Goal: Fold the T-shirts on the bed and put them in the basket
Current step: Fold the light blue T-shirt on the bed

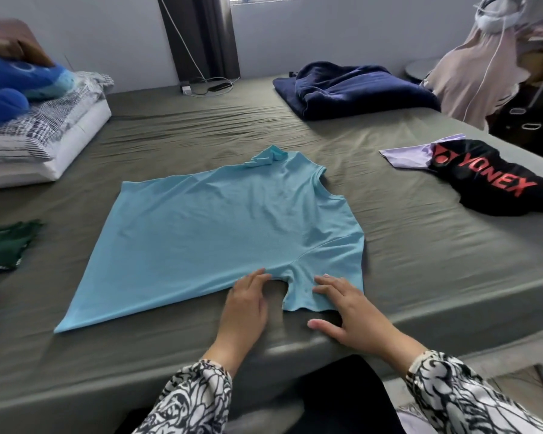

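A light blue T-shirt (220,233) is spread flat on the bed (420,245), hem to the left and neck to the right, its near sleeve pointing at the bed's near edge. The left hand (245,303) is laid palm-down at the armpit seam, its fingers (257,278) straight and close together, their tips pressed on the cloth. The right hand (353,311) is laid flat on the near sleeve, fingers spread apart; the thumb rests on the bare sheet. Nothing is gripped by either hand. The far sleeve is bunched, and its shape cannot be made out.

A black T-shirt (489,180) with red lettering lies at the right, cut off by the frame edge; a lilac garment (408,155) is partly covered by it. A dark green garment (3,245) at the left is also cut off by the frame and blurred. A folded navy blanket (355,89) lies at the far right. Stacked pillows (41,139) with a blue plush toy (16,86) on top are seen at the far left. No basket is seen within the frame.
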